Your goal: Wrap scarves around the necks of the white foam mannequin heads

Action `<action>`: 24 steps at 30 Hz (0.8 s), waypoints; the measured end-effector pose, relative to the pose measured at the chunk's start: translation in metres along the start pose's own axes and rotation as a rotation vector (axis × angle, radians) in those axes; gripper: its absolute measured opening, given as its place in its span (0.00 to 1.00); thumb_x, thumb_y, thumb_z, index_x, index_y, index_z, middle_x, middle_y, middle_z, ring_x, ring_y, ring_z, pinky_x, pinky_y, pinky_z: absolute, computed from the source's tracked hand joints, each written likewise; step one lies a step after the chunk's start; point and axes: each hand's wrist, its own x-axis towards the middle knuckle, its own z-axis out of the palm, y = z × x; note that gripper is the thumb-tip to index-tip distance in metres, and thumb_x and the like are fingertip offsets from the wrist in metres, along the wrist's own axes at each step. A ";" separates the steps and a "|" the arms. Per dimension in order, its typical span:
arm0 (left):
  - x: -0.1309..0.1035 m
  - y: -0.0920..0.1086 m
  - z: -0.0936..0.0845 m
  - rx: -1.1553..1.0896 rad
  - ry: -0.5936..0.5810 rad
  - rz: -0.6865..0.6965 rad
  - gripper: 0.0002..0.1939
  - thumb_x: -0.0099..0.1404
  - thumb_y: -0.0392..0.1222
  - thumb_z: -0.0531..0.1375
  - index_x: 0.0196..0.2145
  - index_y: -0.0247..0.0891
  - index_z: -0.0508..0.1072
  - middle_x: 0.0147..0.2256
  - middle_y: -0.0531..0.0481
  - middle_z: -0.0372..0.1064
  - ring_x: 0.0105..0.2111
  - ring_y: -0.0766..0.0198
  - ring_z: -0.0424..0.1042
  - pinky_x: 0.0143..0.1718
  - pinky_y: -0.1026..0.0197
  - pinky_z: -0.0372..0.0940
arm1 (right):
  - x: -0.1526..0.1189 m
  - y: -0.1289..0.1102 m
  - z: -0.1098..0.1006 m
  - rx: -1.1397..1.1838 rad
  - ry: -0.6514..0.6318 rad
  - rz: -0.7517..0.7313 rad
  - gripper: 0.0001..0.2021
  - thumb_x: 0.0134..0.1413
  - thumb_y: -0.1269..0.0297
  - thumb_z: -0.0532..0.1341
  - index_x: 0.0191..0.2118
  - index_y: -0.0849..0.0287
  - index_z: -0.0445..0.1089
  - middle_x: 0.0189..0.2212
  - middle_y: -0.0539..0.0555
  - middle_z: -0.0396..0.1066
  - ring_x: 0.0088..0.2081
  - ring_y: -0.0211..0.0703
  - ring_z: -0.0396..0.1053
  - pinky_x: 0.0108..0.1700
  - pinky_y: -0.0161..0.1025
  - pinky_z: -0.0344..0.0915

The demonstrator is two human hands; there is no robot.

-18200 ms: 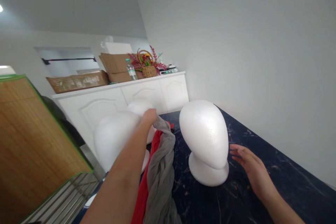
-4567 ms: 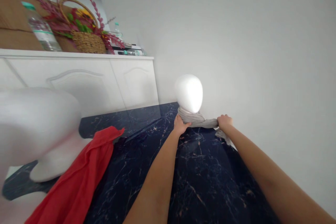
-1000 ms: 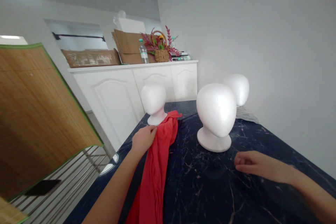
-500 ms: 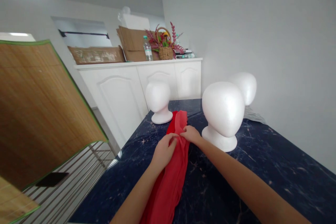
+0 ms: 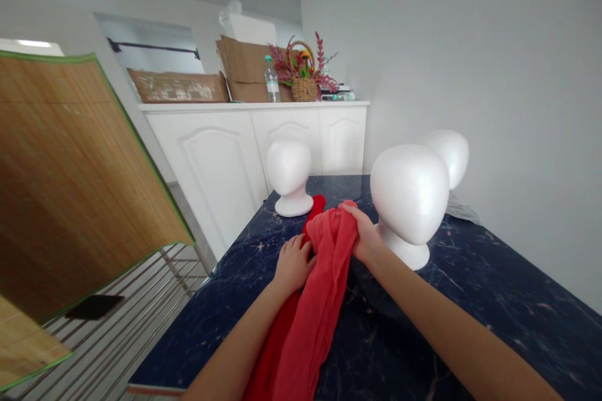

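Pink cloth, partly over a red cloth, trailing to 7 o'clock on the table; left hand against its side, grip unclear; right hand clasping its far end. Beyond: white model head at 2 o'clock, another head at 11.

There are two hands, a left hand and a right hand. Three heads stand about: a far-left head, a near-right head and a far-right head. One grey cloth lies far right; red cloth shows in two shades, whether one piece or two is unclear. The far cupboard shows three doors and bears one basket and three bottles: one standing bottle, one lying bottle, one mostly hidden.
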 end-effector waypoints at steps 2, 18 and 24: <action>-0.001 0.007 -0.006 -0.112 0.029 0.014 0.18 0.65 0.46 0.52 0.46 0.36 0.74 0.56 0.39 0.62 0.58 0.49 0.56 0.62 0.44 0.43 | -0.007 -0.002 0.003 0.106 0.014 0.061 0.09 0.45 0.57 0.61 0.30 0.57 0.67 0.30 0.55 0.74 0.39 0.48 0.72 0.43 0.42 0.70; -0.033 0.074 -0.066 -1.422 -0.449 -0.296 0.36 0.52 0.37 0.66 0.57 0.40 0.59 0.35 0.49 0.73 0.28 0.63 0.72 0.31 0.61 0.67 | -0.026 0.004 0.013 0.100 -0.141 0.213 0.22 0.53 0.45 0.57 0.40 0.60 0.70 0.34 0.55 0.74 0.39 0.45 0.72 0.43 0.42 0.70; -0.073 0.085 -0.097 -1.436 -0.366 -0.250 0.25 0.51 0.36 0.67 0.48 0.36 0.68 0.32 0.51 0.70 0.27 0.68 0.68 0.27 0.67 0.61 | -0.021 -0.051 0.053 0.158 -0.170 -0.030 0.05 0.54 0.65 0.60 0.37 0.59 0.68 0.28 0.50 0.71 0.34 0.39 0.71 0.43 0.39 0.70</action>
